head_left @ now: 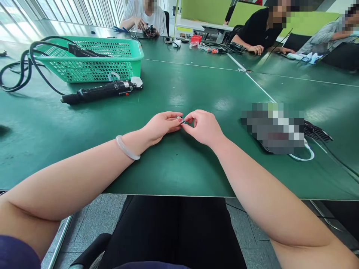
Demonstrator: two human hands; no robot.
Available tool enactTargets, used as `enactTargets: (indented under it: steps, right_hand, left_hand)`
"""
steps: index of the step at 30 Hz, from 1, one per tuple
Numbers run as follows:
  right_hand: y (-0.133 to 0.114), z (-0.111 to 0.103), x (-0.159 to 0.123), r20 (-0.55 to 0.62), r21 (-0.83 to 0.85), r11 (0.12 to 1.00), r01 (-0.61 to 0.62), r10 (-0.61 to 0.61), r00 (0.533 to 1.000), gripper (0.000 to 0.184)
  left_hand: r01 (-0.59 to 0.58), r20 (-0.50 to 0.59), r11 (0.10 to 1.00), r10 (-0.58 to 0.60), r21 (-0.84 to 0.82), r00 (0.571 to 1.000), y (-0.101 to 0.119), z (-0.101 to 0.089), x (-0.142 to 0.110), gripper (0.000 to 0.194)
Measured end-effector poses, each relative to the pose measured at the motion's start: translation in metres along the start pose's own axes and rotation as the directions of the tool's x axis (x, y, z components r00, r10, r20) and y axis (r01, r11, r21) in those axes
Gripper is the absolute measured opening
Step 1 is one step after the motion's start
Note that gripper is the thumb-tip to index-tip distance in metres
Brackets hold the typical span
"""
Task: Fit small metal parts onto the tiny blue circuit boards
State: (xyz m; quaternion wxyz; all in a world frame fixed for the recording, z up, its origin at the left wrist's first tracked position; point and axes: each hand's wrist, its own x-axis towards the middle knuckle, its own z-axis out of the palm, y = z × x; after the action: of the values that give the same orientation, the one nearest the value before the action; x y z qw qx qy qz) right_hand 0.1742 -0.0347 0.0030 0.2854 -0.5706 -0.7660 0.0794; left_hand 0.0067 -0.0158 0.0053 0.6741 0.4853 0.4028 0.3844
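Observation:
Both hands meet over the green tabletop [179,168], near the middle of the view. My left hand [161,127], with a pale bangle [126,148] at its wrist, pinches a small shiny piece [181,119] with bits of metal and dark colour. From the other side, the thumb and forefinger of my right hand [204,127] close on the same piece. It is too small and too covered by fingers to tell its kind. Left of my hands lies a black electric screwdriver [103,90] with a cable.
Behind the screwdriver stands a green plastic basket [92,65] with a dark item and black cable [21,71]. A blurred-out device [273,130] with a white cord lies at right. Across the table people work among cables and a red box [195,39].

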Motion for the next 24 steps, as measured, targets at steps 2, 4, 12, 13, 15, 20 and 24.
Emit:
enactTargets:
  steps: [2, 4, 12, 13, 15, 20, 24]
  right_hand:
    - [-0.004, 0.004, 0.0, -0.012, 0.02, 1.0, 0.008, -0.008, 1.0, 0.016]
    - [-0.008, 0.008, 0.0, -0.02, 0.029, 1.0, 0.013, -0.012, 1.0, 0.014]
    - [-0.009, 0.009, -0.004, -0.038, 0.062, 0.998, 0.027, -0.025, 0.999, 0.027]
    - [-0.007, 0.008, -0.004, -0.039, 0.069, 0.997, 0.021, -0.018, 0.999, 0.03]
    - [-0.002, 0.006, -0.005, -0.035, 0.095, 0.996, -0.003, 0.006, 0.999, 0.034]
    - [0.007, 0.0, -0.005, -0.004, 0.176, 0.981, -0.081, 0.083, 0.997, 0.042]
    - [0.009, -0.001, -0.004, 0.015, 0.209, 0.973, -0.098, 0.097, 0.995, 0.043]
  left_hand:
    - [0.009, 0.0, 0.999, -0.009, -0.035, 1.0, 0.0, 0.001, -0.001, 0.018]
    - [0.026, 0.002, 0.998, -0.026, -0.057, 1.0, 0.0, 0.002, -0.002, 0.016]
    - [0.101, -0.073, 0.993, -0.105, -0.056, 0.992, 0.008, -0.003, -0.007, 0.015]
    - [0.121, -0.059, 0.993, -0.121, 0.008, 0.991, 0.013, -0.008, -0.009, 0.015]
    - [0.135, -0.028, 0.964, -0.132, 0.23, 0.991, 0.026, -0.022, -0.014, 0.016]
    - [0.14, -0.295, 0.571, 0.189, 0.809, 0.936, 0.058, -0.076, -0.04, 0.027]
    - [0.351, -0.349, 0.03, 0.203, 0.936, 0.915, 0.073, -0.117, -0.071, 0.038]
